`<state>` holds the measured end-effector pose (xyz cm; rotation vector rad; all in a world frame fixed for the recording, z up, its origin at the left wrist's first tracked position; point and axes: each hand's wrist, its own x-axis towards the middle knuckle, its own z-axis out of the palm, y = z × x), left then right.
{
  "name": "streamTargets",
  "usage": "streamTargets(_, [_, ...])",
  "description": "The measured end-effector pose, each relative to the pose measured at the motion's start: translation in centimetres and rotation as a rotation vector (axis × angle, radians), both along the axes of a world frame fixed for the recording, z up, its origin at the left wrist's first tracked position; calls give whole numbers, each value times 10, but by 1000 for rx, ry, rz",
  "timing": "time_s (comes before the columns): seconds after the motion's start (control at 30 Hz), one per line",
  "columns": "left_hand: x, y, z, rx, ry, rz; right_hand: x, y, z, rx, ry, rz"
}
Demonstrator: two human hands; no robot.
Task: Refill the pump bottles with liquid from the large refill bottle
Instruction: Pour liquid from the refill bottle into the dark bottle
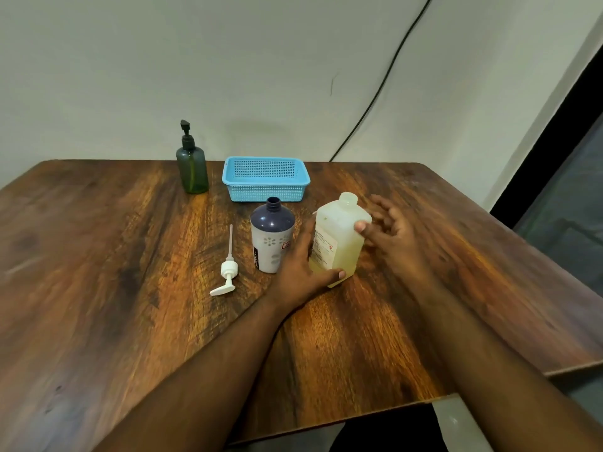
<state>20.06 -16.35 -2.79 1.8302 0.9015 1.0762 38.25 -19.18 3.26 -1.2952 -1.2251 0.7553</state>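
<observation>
open tabletop [98, 256] lies left; pump head [227, 269], capless bottle [271, 239] and basket [266, 179] crowd the middle.

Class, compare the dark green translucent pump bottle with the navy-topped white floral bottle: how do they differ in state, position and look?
The dark green translucent pump bottle has its black pump fitted; the navy-topped white floral bottle is open-necked, its white pump lying beside it. The green one stands at the table's far edge left of the blue basket; the floral one stands nearer. Both are upright.
</observation>
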Motion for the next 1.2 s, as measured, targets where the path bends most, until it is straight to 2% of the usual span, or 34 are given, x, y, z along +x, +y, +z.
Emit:
streamTargets(0.23, [-23, -27, 2, 32, 65, 90, -38, -8, -26, -27, 123, -105])
streamTargets(0.33, [-37, -38, 10, 138, 5, 271, -53, -12, -32, 20, 77, -113])
streamTargets(0.47, [-53, -36, 21, 381, -132, 562, -68, -5, -35, 1, 0, -215])
streamTargets(0.53, [-57, -25, 24, 392, -169, 696, -72, 0, -35, -12, -18, -279])
streamTargets(0.57, [-58, -18, 25, 339, -188, 729, -73, 3, -34, -5, -24, -296])
streamTargets(0.67, [-59, 1, 20, 174, -219, 667, -70, 12, -29, 18, -31, -287])
streamTargets(0.87, [-52, 15, 11, 144, -79, 584, -56, 21, -24, 20, -38, -106])
streamTargets(1.07, [-56, 25, 11, 202, -121, 507, -45, 26, -10, 23, -267, 57])
streamTargets(1.2, [-55, 17, 8, 145, -290, 439, -40, 33, 6, 63, -477, 104])
